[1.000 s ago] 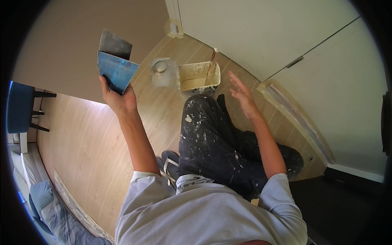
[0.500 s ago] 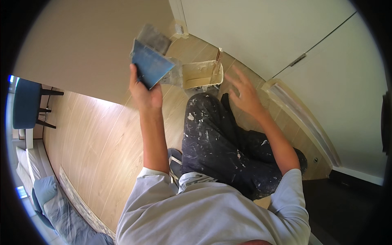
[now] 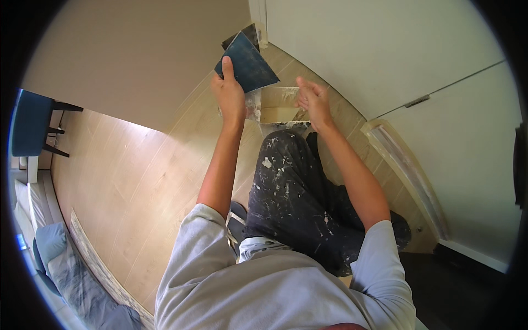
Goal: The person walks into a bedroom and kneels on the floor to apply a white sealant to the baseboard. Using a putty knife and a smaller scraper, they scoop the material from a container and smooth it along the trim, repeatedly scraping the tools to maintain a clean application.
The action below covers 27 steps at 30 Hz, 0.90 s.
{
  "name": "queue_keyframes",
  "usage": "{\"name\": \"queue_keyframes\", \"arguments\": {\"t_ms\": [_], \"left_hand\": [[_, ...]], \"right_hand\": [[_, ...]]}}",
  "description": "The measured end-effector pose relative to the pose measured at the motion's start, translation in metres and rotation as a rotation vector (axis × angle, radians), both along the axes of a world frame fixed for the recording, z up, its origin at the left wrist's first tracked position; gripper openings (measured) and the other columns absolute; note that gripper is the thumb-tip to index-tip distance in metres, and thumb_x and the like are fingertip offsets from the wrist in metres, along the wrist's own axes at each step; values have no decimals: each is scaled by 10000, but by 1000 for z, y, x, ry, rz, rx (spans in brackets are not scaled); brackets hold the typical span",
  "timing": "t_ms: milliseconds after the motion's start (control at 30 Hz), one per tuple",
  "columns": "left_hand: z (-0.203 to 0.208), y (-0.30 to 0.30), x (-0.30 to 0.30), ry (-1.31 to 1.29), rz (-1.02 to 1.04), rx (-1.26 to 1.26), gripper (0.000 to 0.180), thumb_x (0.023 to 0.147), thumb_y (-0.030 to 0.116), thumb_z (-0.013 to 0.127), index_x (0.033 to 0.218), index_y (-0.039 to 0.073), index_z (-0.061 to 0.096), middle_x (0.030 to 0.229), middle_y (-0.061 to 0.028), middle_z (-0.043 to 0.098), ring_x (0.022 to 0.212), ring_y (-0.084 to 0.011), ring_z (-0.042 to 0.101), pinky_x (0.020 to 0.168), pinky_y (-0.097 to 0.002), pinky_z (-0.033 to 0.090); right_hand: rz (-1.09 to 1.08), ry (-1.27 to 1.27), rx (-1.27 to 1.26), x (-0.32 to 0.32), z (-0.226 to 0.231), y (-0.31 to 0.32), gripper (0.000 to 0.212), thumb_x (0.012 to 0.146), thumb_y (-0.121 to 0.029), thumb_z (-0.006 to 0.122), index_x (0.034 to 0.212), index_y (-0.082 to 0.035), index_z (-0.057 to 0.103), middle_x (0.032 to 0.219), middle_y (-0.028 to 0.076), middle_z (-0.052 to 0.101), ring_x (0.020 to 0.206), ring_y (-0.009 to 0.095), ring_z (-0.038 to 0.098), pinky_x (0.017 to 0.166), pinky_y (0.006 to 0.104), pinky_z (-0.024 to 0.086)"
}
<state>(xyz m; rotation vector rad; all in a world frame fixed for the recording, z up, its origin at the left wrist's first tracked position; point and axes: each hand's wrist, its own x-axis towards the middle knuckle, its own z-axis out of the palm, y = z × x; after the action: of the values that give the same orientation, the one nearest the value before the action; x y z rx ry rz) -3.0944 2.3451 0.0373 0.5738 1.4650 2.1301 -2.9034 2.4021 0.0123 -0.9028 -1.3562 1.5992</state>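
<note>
My left hand (image 3: 230, 91) grips a wide blue flat scraper (image 3: 248, 61), its thumb pressed on the blade's face. Behind the scraper a dark flat plate (image 3: 252, 34) pokes out; whether I hold that too is hidden. A putty-smeared tray (image 3: 278, 115) stands on the floor just ahead of my knee, with pale putty inside. At its right end my right hand (image 3: 313, 103) is closed, apparently around the upright narrow tool (image 3: 300, 114) standing in the tray. Beside the tray's left end is a greyish, putty-smeared flat piece (image 3: 253, 105), partly covered by the scraper.
A beige panel (image 3: 137, 60) rises at the left, white doors (image 3: 352, 49) at the right. Taped wrapping (image 3: 407, 170) lines the doors' base. A blue chair (image 3: 34, 124), a long board (image 3: 99, 258) and grey bedding (image 3: 82, 280) lie leftward on or beyond the wood floor (image 3: 137, 192).
My left hand has moved up and right with the blue scraper, which now overhangs the tray's far left corner. My right hand has come left to the tray and its fingers have closed.
</note>
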Motion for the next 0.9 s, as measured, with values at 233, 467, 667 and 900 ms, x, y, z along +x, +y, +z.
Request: {"name": "queue_keyframes", "arguments": {"t_ms": [233, 467, 667, 900], "left_hand": [[-34, 0, -25, -446, -94, 259, 385, 1015, 332, 541, 1172, -20, 546, 1134, -116, 619, 1019, -211, 620, 984, -374, 465], [-44, -1, -32, -572, -46, 320, 381, 1019, 352, 533, 1126, -13, 554, 1105, -100, 623, 993, -205, 631, 906, -377, 515], [-62, 3, -29, -599, -74, 309, 370, 1021, 339, 532, 1124, -15, 558, 1121, -101, 626, 993, -202, 625, 928, -375, 501], [-58, 1, -29, -611, -44, 286, 384, 1028, 340, 512, 1155, -21, 545, 1155, -114, 618, 1042, -222, 614, 963, -398, 487]], "right_hand": [[25, 176, 271, 2, 36, -5, 511, 1006, -312, 513, 563, -124, 340, 511, -16, 330, 457, 102, 315, 454, 299, 344], [2, -57, 176, -31, -11, -5, 444, 959, -145, 493, 534, -53, 405, 490, -13, 348, 450, 87, 347, 467, 284, 360], [73, 252, 113, -32, 22, -4, 416, 944, -109, 470, 537, -47, 407, 499, 1, 391, 446, 97, 371, 455, 288, 353], [69, 15, 127, -30, 20, -3, 408, 941, -153, 447, 557, -86, 326, 497, 1, 325, 447, 109, 306, 453, 294, 349]]}}
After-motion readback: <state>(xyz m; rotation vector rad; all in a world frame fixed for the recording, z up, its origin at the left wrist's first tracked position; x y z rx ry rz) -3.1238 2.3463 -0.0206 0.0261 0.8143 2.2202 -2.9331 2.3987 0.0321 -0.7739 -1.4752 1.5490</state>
